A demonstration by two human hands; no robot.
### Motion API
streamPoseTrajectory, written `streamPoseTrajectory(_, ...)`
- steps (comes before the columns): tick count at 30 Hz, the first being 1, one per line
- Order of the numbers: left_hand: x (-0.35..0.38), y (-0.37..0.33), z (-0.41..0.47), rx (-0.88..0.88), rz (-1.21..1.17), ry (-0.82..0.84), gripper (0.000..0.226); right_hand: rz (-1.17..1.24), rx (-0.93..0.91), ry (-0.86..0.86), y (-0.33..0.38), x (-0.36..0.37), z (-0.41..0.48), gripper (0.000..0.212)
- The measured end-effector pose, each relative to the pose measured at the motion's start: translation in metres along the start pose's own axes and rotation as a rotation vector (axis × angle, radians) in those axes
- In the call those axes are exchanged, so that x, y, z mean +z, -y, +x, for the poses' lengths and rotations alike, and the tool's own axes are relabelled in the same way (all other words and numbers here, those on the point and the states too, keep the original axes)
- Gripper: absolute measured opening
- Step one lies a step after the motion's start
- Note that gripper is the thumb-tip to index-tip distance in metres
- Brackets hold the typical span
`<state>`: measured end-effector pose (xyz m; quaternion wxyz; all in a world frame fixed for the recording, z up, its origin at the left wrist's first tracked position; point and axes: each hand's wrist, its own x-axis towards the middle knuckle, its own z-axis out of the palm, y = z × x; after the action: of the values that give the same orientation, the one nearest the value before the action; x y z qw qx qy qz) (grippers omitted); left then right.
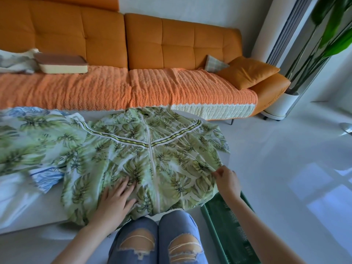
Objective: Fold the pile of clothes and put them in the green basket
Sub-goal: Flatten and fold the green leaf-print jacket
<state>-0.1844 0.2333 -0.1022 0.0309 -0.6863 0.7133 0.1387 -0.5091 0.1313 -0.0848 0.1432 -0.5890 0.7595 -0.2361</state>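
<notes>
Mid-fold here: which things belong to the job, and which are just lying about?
Job: leaf-print jacket, pressed by left hand, pinched by right hand; blue-print garment; green basket.
Lying about: orange cushion, brown-lidded box, potted plant.

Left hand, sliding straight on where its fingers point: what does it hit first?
The left hand lies flat on the leaf-print jacket, fingers aimed up and to the right. Staying on the cloth, it would probably reach the jacket's white zipper first.

Left hand [116, 200] flat, palm down, fingers spread; right hand [227, 181] fingers pinching jacket [171, 155] edge.
</notes>
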Motion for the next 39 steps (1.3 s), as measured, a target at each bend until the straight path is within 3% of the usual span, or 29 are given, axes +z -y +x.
streamPoseTrajectory(2, -0.001, 0.002, -0.002, 0.012, -0.068, -0.024, 0.104, -0.026, 0.012, -0.009, -0.007, -0.004, 0.001, 0.01)
streamPoseTrajectory(5, -0.005, 0.004, -0.006, 0.023, -0.221, -0.138, 0.056, -0.022, -0.034, 0.002, -0.008, -0.004, -0.006, 0.011)
streamPoseTrajectory(8, -0.011, 0.005, -0.018, -0.018, -0.394, -0.397, 0.033, 0.009, -0.186, -0.042, 0.004, -0.002, -0.022, 0.02)
streamPoseTrajectory(13, -0.009, 0.032, -0.045, -0.304, -0.364, -0.761, 0.023, 0.035, -0.449, 0.127, 0.036, 0.014, -0.048, 0.02)
streamPoseTrajectory(17, 0.005, 0.058, -0.042, -0.465, -0.382, -0.65, 0.028, -0.062, -0.615, 0.242, 0.055, 0.029, -0.063, 0.035)
streamPoseTrajectory(22, 0.005, 0.062, -0.034, -0.444, -0.5, -0.644, 0.029, -0.1, -0.709, 0.342, 0.079, 0.044, -0.075, 0.082)
streamPoseTrajectory(24, 0.001, 0.06, -0.036, -0.431, -0.613, -0.704, 0.031, -0.11, -0.756, 0.407, 0.094, 0.05, -0.082, 0.08)
streamPoseTrajectory(28, -0.002, 0.068, -0.035, -0.419, -0.719, -0.784, 0.039, -0.152, -0.867, 0.437, 0.121, 0.068, -0.098, 0.054)
streamPoseTrajectory(33, -0.004, 0.083, -0.043, -0.416, -0.727, -0.831, 0.054, -0.112, -0.94, 0.294, 0.12, 0.075, -0.095, 0.012)
streamPoseTrajectory(35, -0.004, 0.088, -0.049, -0.385, -0.72, -0.821, 0.055, -0.122, -0.987, 0.21, 0.107, 0.071, -0.086, 0.014)
streamPoseTrajectory(37, -0.004, 0.09, -0.05, -0.377, -0.689, -0.792, 0.054, -0.141, -1.008, 0.267, 0.101, 0.062, -0.083, 0.02)
streamPoseTrajectory(39, -0.005, 0.088, -0.047, -0.403, -0.582, -0.779, 0.049, -0.151, -0.964, 0.396, 0.102, 0.055, -0.085, 0.051)
